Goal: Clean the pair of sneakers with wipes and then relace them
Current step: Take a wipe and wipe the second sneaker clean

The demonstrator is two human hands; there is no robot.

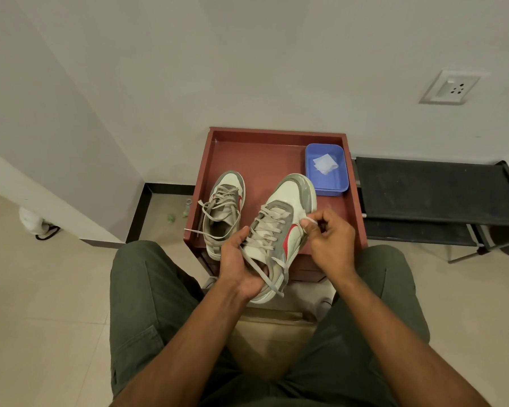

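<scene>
- On the floor at far left, by the wall, lies a white object with a dark cord looped beside it; small greenish scraps sit on the tiles closer to the red surface.
- The red surface, a raised-rim tray-like top, stands against the wall in front of the seated person's knees.
- The left sneaker of the pair rests flat on that surface, toe towards the wall, laces loose and spilling over its left side and past the rim.
- The left hand cups the heel and sole of the held sneaker from below, thumb lying across the lace rows; its grip is wrapped on the shoe.
- The held sneaker, white and grey with a red stripe, is lifted and tilted, toe pointing up towards the wall, heel low between the knees; a grey lace end trails across the left palm.
- The right hand sits just beside the shoe's right flank, fingertips pinching a small white wipe against the side near the toe; its grip is narrow, closed on the wipe.
- A blue tub in the surface's far right corner holds a folded white wipe.
- Right of the surface stands a black rack, and a wall socket sits above it.
</scene>
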